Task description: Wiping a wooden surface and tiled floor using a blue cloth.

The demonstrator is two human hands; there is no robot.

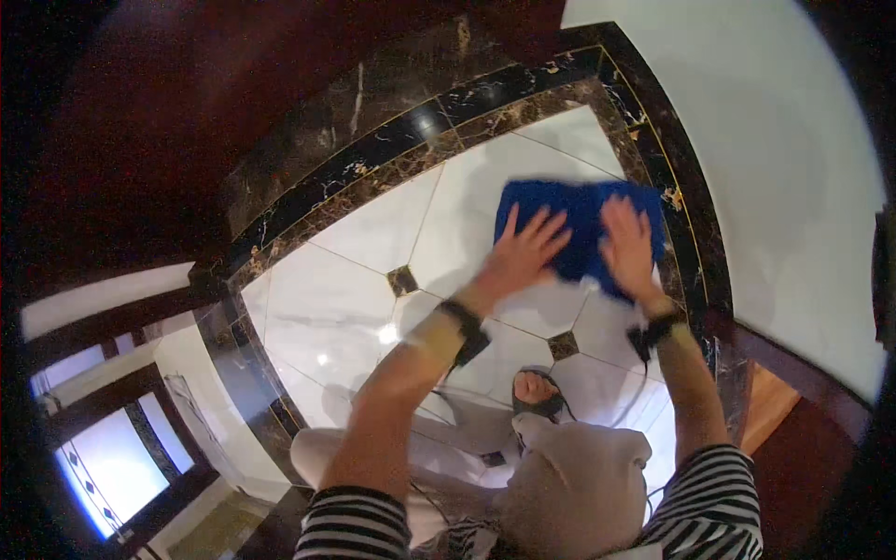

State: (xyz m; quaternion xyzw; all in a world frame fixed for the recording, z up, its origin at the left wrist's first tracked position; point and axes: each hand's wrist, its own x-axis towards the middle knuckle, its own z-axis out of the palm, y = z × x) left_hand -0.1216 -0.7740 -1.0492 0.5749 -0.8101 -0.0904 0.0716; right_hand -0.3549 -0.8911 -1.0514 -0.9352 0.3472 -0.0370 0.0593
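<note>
A blue cloth (584,203) lies spread on the white tiled floor (364,280), near the corner of its dark marble border. My left hand (525,252) rests palm down on the cloth's left part, fingers spread. On its right part lies my right hand (626,245), also flat, slightly blurred by motion. Neither hand's fingers are closed around the cloth. Each wrist wears a dark band with a small dark box on it.
The dark marble border (406,129) runs along the far side and right of the tiles. A white wall (770,175) rises at the right. My sandaled foot (535,392) and bent knees are below the hands. A bright glazed door or window (115,469) shows at lower left.
</note>
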